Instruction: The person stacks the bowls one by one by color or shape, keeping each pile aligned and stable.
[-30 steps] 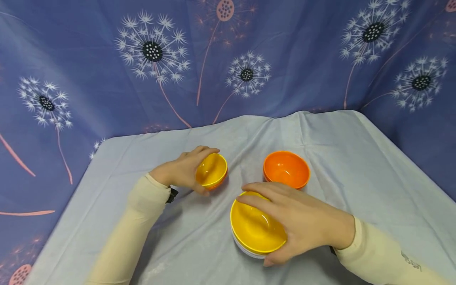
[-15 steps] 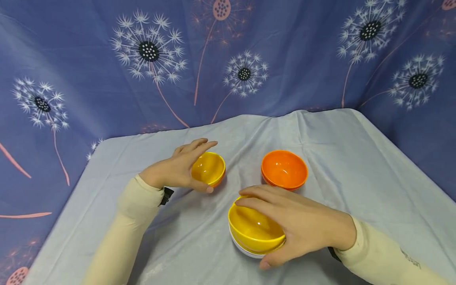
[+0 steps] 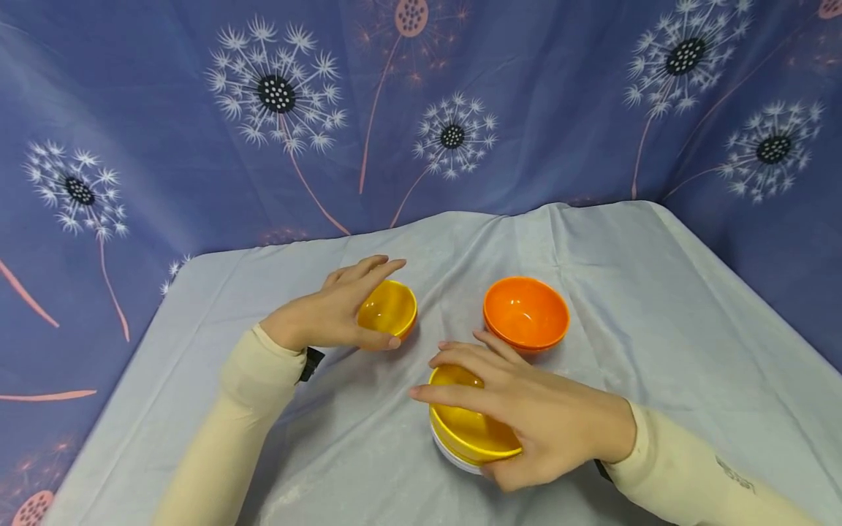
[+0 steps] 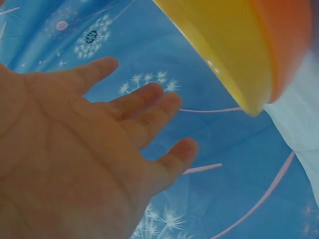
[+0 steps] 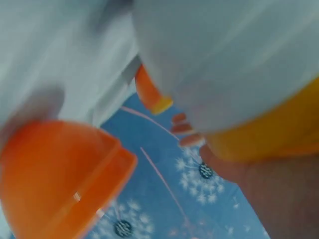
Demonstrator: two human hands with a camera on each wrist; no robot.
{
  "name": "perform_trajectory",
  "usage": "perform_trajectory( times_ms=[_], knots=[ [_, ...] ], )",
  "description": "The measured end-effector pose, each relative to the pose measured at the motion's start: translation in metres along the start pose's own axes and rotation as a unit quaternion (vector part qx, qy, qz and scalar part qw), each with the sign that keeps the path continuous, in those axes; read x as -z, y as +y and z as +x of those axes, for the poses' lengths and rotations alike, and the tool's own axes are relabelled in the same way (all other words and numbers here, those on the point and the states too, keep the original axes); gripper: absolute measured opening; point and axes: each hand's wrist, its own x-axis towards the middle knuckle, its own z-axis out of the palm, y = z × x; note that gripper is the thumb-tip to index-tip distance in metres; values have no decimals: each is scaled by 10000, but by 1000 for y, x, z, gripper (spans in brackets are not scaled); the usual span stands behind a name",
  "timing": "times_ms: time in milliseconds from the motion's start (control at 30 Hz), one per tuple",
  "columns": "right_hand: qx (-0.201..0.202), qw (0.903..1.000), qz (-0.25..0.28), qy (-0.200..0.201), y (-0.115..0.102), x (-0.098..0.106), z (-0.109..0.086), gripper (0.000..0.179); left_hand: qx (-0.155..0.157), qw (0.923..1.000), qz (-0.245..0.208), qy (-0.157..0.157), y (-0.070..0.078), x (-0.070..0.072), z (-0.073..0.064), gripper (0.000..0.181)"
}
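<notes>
My left hand (image 3: 335, 310) is spread at the left side of a small yellow bowl (image 3: 391, 310) nested in an orange one. The left wrist view shows its fingers straight and apart from the yellow bowl (image 4: 214, 45) and the orange bowl (image 4: 289, 45) under it. Over a larger yellow bowl (image 3: 470, 431), my right hand (image 3: 539, 416) is spread, its fingers extended across the far rim and its thumb at the near side. This yellow bowl sits in a white bowl (image 3: 454, 456), whose outside fills much of the right wrist view.
An orange bowl (image 3: 526, 310) stands behind my right hand, stacked on another orange one. A pale wrinkled cloth (image 3: 355, 424) covers the table. Behind it hangs a blue curtain (image 3: 526, 73) with dandelion prints.
My right fingers have loosened from the larger yellow bowl's rim and spread out. My left hand's fingers have lifted off the small yellow bowl and opened wider.
</notes>
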Motion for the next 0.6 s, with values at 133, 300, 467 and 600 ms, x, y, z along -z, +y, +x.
perform_trajectory(
  times_ms=[133, 300, 467, 600],
  knots=[
    [-152, 9934, 450, 1045, 1, 16, -1, 98, -53, 10000, 23, 30, 11, 3, -4, 107],
    [-509, 9631, -221, 2632, 22, 54, -12, 85, -747, 9968, 294, 61, 39, 0, -11, 102],
    [-1224, 9474, -1564, 2511, 75, 61, -24, 85, -1796, 9796, 899, -82, 75, -39, -12, 106],
    [-1943, 9594, -1043, 1757, 93, 45, -25, 90, -2274, 9570, 1802, 37, 100, -72, -13, 121]
  ],
)
